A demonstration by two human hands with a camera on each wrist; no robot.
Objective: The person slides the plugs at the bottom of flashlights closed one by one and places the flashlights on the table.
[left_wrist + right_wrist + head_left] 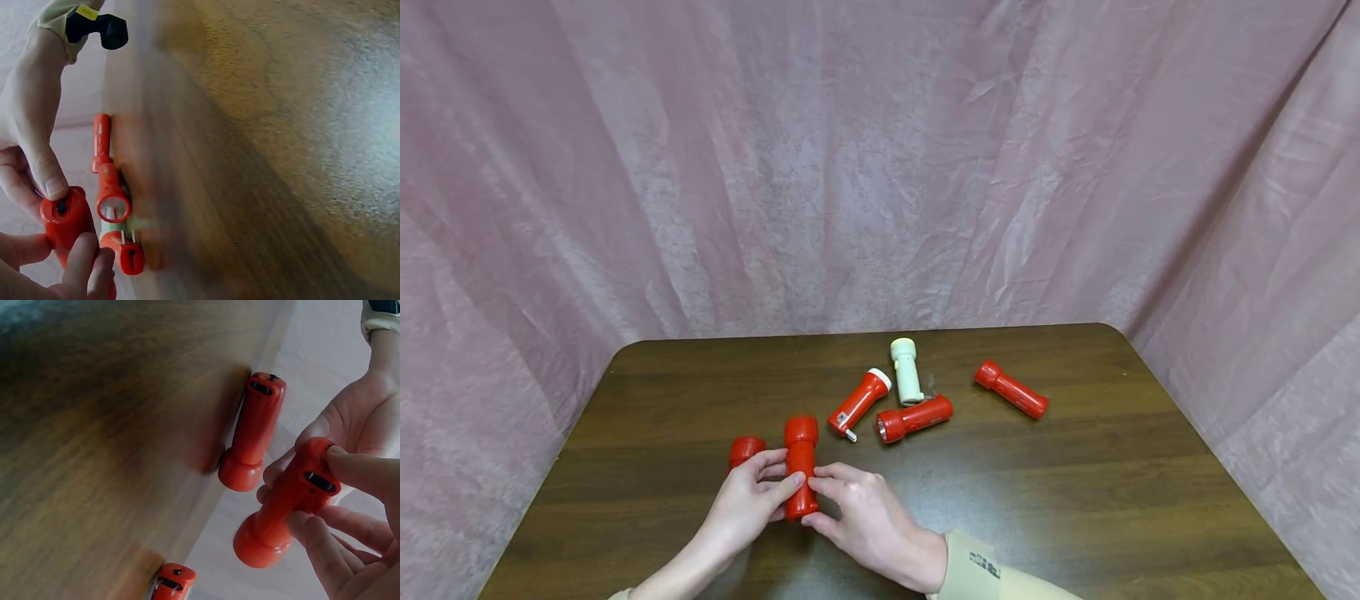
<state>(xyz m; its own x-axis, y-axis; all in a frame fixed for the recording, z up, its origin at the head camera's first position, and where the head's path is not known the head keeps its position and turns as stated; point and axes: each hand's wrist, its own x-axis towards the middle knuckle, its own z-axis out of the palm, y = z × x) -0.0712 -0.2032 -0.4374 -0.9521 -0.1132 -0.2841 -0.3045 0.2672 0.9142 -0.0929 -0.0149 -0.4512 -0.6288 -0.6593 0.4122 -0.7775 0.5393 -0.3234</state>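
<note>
A red flashlight (801, 435) is held upright in the head view, its wide head pointing away from me. My left hand (747, 505) grips its body from the left, thumb across the top. From the right, my right hand (867, 510) pinches the tail end between thumb and fingers. In the right wrist view the held flashlight (281, 503) shows a dark slot near its tail and hangs off the tabletop. Just left of it lies a second red flashlight (747, 448), partly hidden behind my left hand in the head view.
Farther back on the brown table (1112, 500) lie a red flashlight with a white rim (859, 402), a pale green flashlight (906, 372) and a red one (916, 418), close together. Another red flashlight (1011, 390) lies to the right. Pink curtains (865, 167) surround the table.
</note>
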